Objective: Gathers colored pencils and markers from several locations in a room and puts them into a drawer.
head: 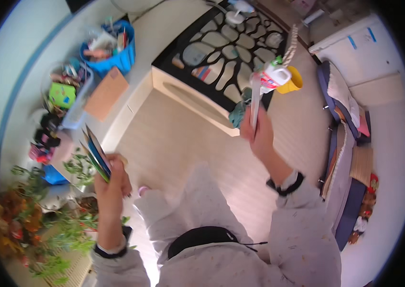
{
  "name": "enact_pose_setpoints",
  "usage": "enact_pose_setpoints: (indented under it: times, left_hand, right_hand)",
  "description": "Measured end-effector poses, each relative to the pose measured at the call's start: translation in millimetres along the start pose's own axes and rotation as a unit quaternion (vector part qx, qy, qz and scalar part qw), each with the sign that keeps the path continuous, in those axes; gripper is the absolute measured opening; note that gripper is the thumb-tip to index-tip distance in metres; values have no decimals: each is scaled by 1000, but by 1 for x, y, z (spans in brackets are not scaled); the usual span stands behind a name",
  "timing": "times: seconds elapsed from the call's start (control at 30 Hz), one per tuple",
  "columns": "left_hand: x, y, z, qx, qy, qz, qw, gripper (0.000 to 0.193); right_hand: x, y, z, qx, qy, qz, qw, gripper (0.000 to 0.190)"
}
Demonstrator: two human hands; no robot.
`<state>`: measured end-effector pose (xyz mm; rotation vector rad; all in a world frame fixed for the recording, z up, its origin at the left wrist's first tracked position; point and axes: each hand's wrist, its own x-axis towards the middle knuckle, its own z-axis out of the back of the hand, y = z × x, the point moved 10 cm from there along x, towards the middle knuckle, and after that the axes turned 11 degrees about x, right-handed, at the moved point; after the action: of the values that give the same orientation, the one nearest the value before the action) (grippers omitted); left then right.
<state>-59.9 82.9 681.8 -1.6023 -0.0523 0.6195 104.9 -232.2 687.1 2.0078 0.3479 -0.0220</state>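
My left hand [113, 176] grips several pencils [96, 149], dark blue and green among them, with their sharpened tips pointing up and away. In my right hand [259, 132] is a long, narrow, whitish translucent object [255, 100], held upright; its exact kind is blurred. Beyond that hand stands a white plastic bottle [272, 76] with a green top, at the corner of a coffee table [184, 93]. A bunched green cloth [237, 114] lies beside my right hand, by the same corner.
A blue basket [116, 62] full of small items and a light blue bin [80, 104] stand on the low cabinet at left, near a brown board [107, 94]. Leafy plants [69, 233] crowd the lower left. A yellow bucket [291, 80] and a sofa [344, 208] are at right.
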Motion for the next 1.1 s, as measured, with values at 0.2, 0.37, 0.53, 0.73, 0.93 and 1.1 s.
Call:
enact_pose_setpoints:
  times: [0.2,0.37,0.53,0.73,0.93,1.1]
  left_hand:
    - [-105,-111,-5,-45,55,31,997,15]
    - [-147,-172,-48,47,202,0,978,12]
    - [-159,-195,-122,57,220,-24,974,13]
    - [-219,-171,-302,106,352,6,930,12]
    - [-357,-128,-509,133,580,104,797,20]
    - [-385,-136,-639,174,617,6,768,26]
  right_hand:
    - [-198,89,31,-46,-201,-31,978,40]
    - [-289,156,13,53,-283,28,957,40]
    - [-353,205,57,53,-351,137,925,39]
    - [-467,248,172,54,-461,227,856,36]
    - [-600,289,268,44,-583,221,781,30]
    - [-699,312,287,54,-671,349,652,29]
